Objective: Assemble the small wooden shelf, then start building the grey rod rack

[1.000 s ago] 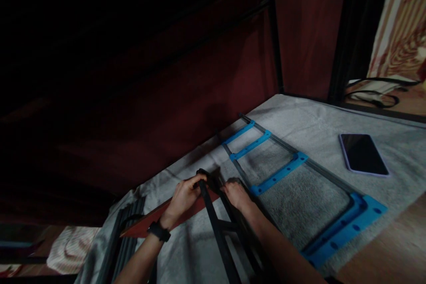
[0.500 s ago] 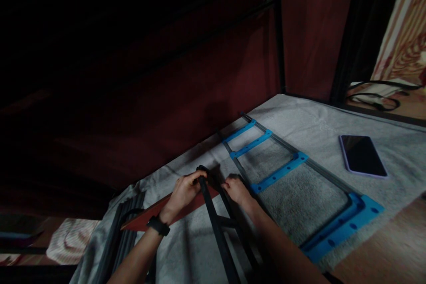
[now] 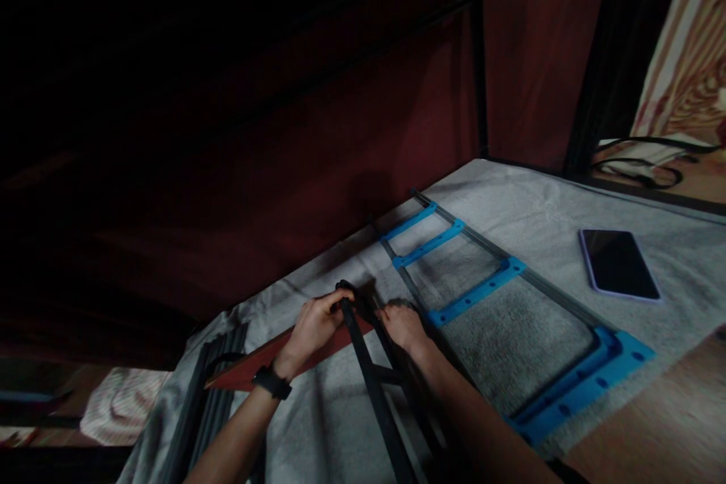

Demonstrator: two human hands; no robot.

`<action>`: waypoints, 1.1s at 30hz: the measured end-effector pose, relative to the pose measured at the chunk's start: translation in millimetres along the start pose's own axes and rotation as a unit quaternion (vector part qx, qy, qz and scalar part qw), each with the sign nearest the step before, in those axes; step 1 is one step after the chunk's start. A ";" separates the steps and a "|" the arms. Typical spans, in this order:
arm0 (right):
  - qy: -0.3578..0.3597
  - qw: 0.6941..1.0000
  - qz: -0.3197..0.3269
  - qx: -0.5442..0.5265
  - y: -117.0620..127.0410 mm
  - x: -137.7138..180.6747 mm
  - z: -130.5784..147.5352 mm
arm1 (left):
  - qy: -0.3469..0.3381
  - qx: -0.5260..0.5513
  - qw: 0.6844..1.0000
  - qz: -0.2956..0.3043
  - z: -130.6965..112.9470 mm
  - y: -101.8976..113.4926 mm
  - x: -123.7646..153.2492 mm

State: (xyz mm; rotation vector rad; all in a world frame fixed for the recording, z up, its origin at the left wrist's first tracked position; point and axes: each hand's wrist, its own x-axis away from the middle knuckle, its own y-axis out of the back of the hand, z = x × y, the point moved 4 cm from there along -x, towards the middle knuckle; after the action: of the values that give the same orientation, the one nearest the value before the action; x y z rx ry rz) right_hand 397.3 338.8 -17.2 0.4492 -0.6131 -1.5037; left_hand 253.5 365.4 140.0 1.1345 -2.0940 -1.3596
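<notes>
A black metal frame (image 3: 371, 386) with two long bars and a crosspiece stands between my hands, its far end resting by a reddish-brown board (image 3: 246, 369). My left hand (image 3: 313, 324), with a black watch on its wrist, is closed round the top of the frame's left bar. On the other side my right hand (image 3: 400, 324) has curled fingers against the right bar; its fingertips are partly hidden. The board lies under and behind my left hand. Just right of my right hand lies a ladder-like rack (image 3: 476, 295) with blue crosspieces and grey rails.
A phone (image 3: 619, 263) in a purple case lies at the right on the grey cloth (image 3: 544, 200). Several dark grey tubes (image 3: 212, 386) are bundled at the lower left. A dark red panel (image 3: 340, 166) rises behind the cloth. Black cables (image 3: 640, 166) lie beyond the right edge.
Almost nothing differs. My right hand's fingers have shifted slightly against the bar; my left hand keeps its hold, and the frame stays in nearly the same place.
</notes>
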 end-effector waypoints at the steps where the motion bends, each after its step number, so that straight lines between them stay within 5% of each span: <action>1: 0.004 1.000 0.007 0.001 -0.4 -0.6 -0.6 | 0.000 0.000 1.000 -0.001 -0.3 -0.3 -0.4; 33: 0.018 0.999 0.038 -0.023 -3.3 -4.4 -5.5 | 0.021 0.019 1.000 0.010 -3.8 -6.5 -4.6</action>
State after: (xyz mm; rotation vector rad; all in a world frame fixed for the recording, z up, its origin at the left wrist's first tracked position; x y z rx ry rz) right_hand 398.3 342.5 -24.0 0.4117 -0.5602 -1.4309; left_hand 261.6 365.6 136.4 1.1434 -2.1040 -1.2805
